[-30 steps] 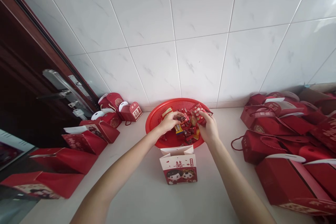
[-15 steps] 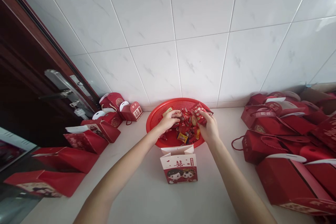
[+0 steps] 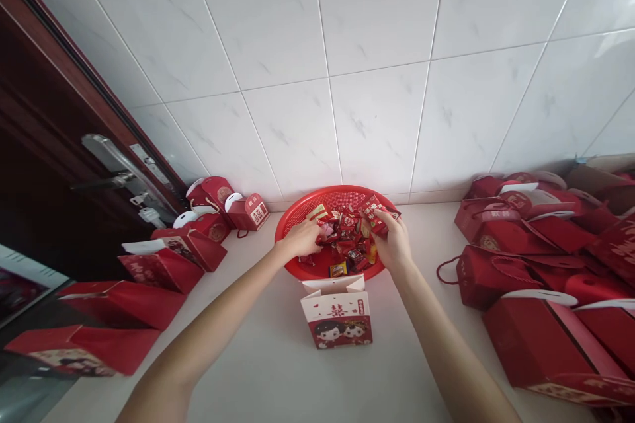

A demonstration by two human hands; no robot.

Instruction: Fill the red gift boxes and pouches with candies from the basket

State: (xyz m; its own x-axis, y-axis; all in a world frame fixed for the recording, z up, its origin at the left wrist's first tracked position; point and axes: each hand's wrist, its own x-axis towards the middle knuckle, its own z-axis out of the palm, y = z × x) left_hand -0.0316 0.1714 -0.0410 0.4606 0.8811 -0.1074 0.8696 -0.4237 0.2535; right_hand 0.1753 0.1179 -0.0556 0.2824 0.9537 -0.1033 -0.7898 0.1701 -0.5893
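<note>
A red plastic basket (image 3: 290, 211) of wrapped candies (image 3: 347, 238) stands against the tiled wall. My left hand (image 3: 303, 238) is over its left side, fingers apart and reaching among the candies, with the fingertips by a pink wrapper (image 3: 326, 231). At the basket's right side, my right hand (image 3: 394, 241) is closed on a red printed candy packet (image 3: 374, 215). In front of the basket stands an upright paper gift bag (image 3: 337, 317), white above and red below, with two cartoon figures and its top open.
Several red gift boxes (image 3: 143, 304) line the left side of the white countertop (image 3: 258, 357), near a dark door (image 3: 40, 145) with keys in its lock. More red gift boxes (image 3: 540, 337) are piled on the right.
My left hand has moved left and down into the candies, its fingers now spread. A yellow-and-blue candy has shifted toward the basket's front. My right hand still holds the red packet.
</note>
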